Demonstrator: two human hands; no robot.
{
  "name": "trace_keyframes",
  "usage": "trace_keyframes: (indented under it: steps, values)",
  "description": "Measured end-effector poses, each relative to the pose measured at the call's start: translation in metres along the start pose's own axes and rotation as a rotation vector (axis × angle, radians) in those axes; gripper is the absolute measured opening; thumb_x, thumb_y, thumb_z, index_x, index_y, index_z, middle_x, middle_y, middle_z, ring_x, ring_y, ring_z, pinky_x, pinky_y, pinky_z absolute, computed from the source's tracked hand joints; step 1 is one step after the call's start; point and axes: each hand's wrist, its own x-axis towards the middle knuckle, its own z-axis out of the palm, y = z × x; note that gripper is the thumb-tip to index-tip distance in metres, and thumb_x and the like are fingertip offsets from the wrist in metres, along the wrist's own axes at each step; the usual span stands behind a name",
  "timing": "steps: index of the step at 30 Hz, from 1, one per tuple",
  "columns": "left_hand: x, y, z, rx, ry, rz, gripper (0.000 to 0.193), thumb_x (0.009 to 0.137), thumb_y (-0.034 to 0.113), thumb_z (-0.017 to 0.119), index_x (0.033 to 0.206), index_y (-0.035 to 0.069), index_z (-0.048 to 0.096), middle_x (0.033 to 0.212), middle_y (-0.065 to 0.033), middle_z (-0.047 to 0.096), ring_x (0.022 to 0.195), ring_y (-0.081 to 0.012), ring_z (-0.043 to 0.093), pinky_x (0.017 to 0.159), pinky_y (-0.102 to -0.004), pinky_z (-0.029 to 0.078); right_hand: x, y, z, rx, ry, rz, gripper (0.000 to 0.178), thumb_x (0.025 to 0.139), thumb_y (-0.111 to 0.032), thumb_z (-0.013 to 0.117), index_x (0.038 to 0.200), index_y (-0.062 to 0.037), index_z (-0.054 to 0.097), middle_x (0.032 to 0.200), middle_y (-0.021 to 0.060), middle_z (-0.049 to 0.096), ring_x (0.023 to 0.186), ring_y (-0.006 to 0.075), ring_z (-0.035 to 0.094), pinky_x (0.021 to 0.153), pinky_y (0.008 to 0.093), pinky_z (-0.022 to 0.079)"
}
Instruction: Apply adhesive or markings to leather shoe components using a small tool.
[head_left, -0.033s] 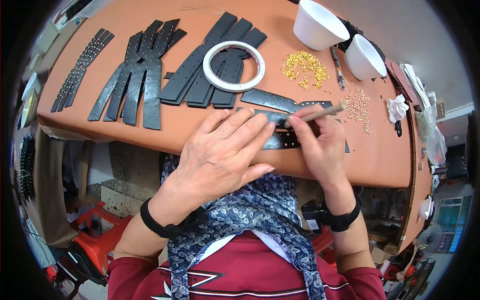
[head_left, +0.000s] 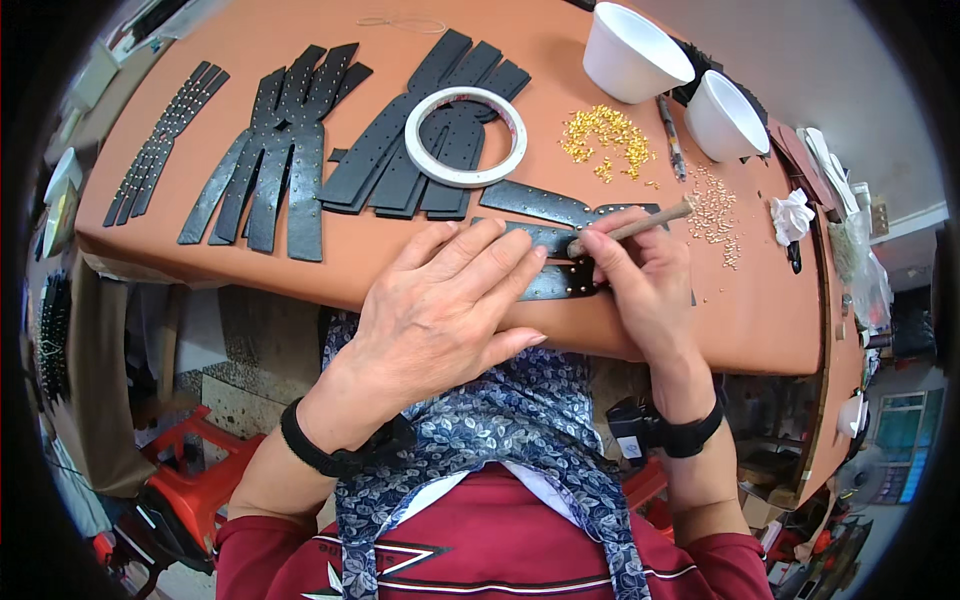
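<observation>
My left hand (head_left: 450, 290) lies flat with fingers stretched over a black studded leather piece (head_left: 560, 283) cut into strips, at the table's front edge. In my right hand (head_left: 650, 275) a thin wooden stick (head_left: 655, 222) is pinched between thumb and fingers. Its lower end touches or hovers just above a strip, right of my left fingertips; contact cannot be told. Small metal studs dot the strips. Part of the leather is hidden under both hands.
Cut black leather pieces (head_left: 285, 150) lie at left, with a white tape roll (head_left: 417, 150) on a stack. Loose gold studs (head_left: 625, 135), paler studs (head_left: 715, 215), two white bowls (head_left: 625, 60), a marker-like tool (head_left: 672, 140) and crumpled tissue (head_left: 792, 215) sit at right.
My right fingertips have drawn back slightly, so the stick's lower end shows more. My left hand stays in place on the leather.
</observation>
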Motion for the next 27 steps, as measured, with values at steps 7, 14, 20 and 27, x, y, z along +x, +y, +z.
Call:
trace_keyframes:
  steps: [7,14,20,27]
  values:
    - [-0.001,0.0,0.0,0.002,-0.007,0.0,0.064,0.067,0.034,0.079,0.123,0.008,0.064,0.125,-0.0068,0.059,0.12,-0.0258,0.054,0.099,-0.0408,0.043,-0.005,0.012,-0.032,0.573,0.218,-0.07,0.012,0.095,-0.015,0.065,0.097,-0.0029,0.065,0.081,0.0061,0.068,0.065,0.0093,0.061,0.054,0.0185,0.041]
    - [0.004,0.007,-0.004,0.042,-0.016,0.017,0.063,0.065,0.03,0.081,0.121,0.005,0.065,0.123,-0.0079,0.059,0.119,-0.0268,0.055,0.1,-0.0419,0.041,-0.03,0.021,-0.147,0.22,0.505,-0.122,0.016,0.095,-0.017,0.065,0.1,-0.0014,0.065,0.086,0.008,0.07,0.07,0.0103,0.066,0.057,0.0179,0.043]
    - [0.003,0.008,-0.005,0.06,-0.041,0.007,0.066,0.064,0.03,0.08,0.122,0.003,0.064,0.123,-0.0098,0.06,0.118,-0.0294,0.055,0.1,-0.0443,0.041,-0.041,0.047,-0.188,0.088,0.59,0.135,0.015,0.094,-0.018,0.066,0.1,-0.0042,0.064,0.088,0.0072,0.071,0.078,0.0121,0.069,0.058,0.0193,0.047]
    - [0.002,0.006,-0.007,0.066,-0.077,0.02,0.061,0.076,0.037,0.072,0.123,-0.001,0.062,0.124,-0.0157,0.058,0.118,-0.0371,0.054,0.099,-0.0473,0.041,-0.028,0.059,-0.191,-0.076,0.606,0.208,0.02,0.092,-0.023,0.068,0.1,-0.0051,0.066,0.086,0.0015,0.069,0.078,0.0068,0.064,0.061,0.0194,0.044]
